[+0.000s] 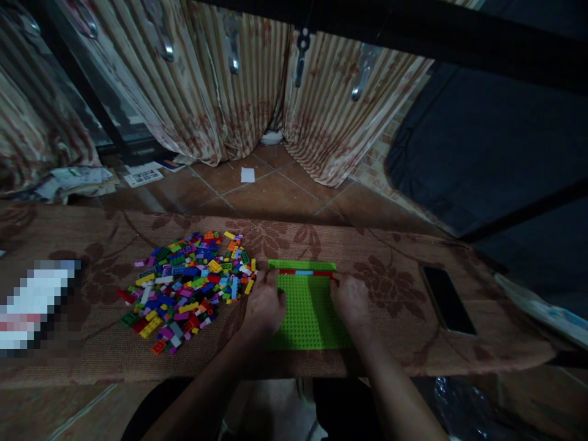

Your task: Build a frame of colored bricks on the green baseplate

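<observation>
Bright green, studded, rectangular plastic baseplate [303, 321]: lies flat at the lower centre of the frame, between your two hands, its far edge just beyond your fingertips.
Narrow row of red and light blue plastic bricks [304, 272]: runs side to side across the baseplate near its far edge, light blue in the middle and red toward both ends, spanning the space between your fingers.
Your left hand [265, 303]: at the baseplate's left edge, fingers bent and reaching toward the row's left end, thumb angled inward over the green studs; whether the fingers grip or only press, you cannot tell from this view.
Your right hand [351, 299]: at the baseplate's right side, fingers curled in, with the fingertips at the row's right end; how far they are open, and whether they pinch a brick, is too dim to tell.
Loose pile of small multicoloured plastic bricks [193, 285]: spread left of centre, near your left hand.
Black rectangular phone with a pale rim [449, 300]: lies at the right of the frame, well apart from your right hand.
Brown woven cloth with dark floral patterns [395, 349]: lies under all of these.
</observation>
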The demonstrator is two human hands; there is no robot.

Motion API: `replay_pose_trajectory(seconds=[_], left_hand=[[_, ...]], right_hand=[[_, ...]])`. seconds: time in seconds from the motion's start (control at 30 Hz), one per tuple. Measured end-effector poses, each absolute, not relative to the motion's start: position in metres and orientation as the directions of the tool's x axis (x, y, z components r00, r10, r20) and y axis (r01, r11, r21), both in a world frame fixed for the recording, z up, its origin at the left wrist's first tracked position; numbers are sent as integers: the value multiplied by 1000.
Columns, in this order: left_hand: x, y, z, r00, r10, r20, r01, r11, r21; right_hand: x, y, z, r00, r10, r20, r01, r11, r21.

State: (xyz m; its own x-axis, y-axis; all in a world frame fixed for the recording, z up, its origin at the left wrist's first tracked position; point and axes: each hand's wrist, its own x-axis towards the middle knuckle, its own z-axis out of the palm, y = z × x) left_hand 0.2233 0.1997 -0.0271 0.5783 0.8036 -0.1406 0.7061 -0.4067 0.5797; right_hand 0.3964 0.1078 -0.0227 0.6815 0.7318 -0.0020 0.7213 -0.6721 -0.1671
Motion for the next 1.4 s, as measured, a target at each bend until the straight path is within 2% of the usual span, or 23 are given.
replay_pose_trajectory(seconds=[0.43, 0.7, 0.97, 1.4], left_hand=[[222, 200, -23, 576, 810, -111, 692, -411, 594], [222, 201, -23, 573, 808, -134, 706, -404, 582], [220, 200, -25, 583, 808, -87, 674, -421, 606], [219, 200, -20, 578, 805, -136, 688, -391, 611]], right_hand=[[399, 99, -26, 697, 716, 34, 699, -668, -253], [411, 89, -20, 745, 663, 70, 655, -707, -266], [408, 93, -23, 714, 699, 34, 680, -681, -273], [402, 98, -26, 692, 720, 56, 707, -660, -255]])
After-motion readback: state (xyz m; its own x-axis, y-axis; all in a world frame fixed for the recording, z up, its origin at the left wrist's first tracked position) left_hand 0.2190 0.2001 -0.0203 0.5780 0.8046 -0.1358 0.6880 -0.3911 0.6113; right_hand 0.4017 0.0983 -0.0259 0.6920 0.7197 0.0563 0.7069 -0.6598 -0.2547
